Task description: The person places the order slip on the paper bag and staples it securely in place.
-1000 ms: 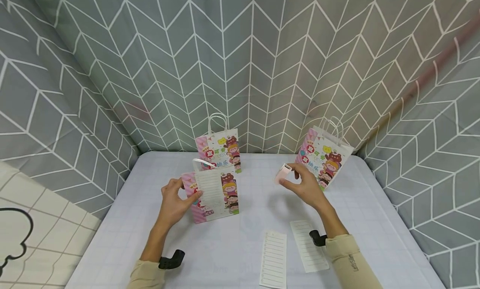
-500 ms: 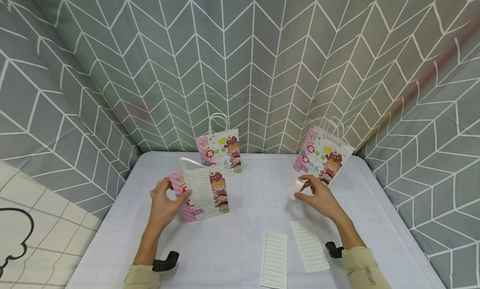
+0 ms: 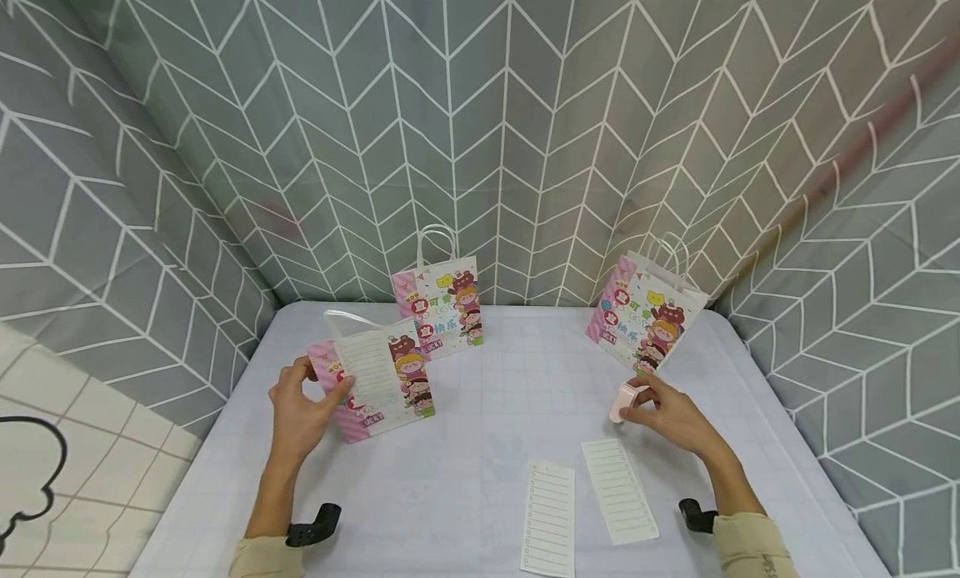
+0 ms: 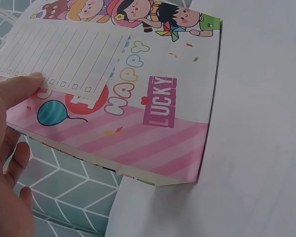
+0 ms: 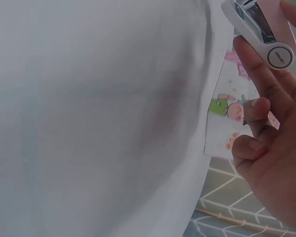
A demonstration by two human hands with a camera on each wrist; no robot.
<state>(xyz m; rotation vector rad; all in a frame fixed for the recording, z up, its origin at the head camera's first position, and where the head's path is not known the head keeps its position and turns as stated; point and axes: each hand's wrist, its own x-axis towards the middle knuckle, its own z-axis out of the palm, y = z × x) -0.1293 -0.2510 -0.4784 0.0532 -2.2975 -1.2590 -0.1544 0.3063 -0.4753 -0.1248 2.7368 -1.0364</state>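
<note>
My left hand [image 3: 296,411] grips a pink and white paper gift bag [image 3: 414,382] by its left edge, the thumb in front and the fingers behind. Against the bag's front lies a lined checklist sheet [image 3: 367,363], its edge under the thumb in the left wrist view. Cartoon figures and the word LUCKY show on the bag's face [image 4: 182,148]. In my right hand [image 3: 678,419] a small pink and white stapler [image 3: 622,404] is pinched between thumb and fingers, low over the table. The right wrist view shows the stapler's [image 5: 281,55] round white end.
Two matching gift bags stand at the back of the white table [image 3: 480,478], one bag [image 3: 450,307] at centre left and another bag [image 3: 637,319] leaning at the right. Near the front lie two checklist strips, a left strip [image 3: 548,520] and a right strip [image 3: 619,492]. Patterned curtains [image 3: 480,144] surround the table.
The left hand has carried the bag and sheet leftward, away from the centre. The right hand has moved right and toward the front with the stapler, lower over the table.
</note>
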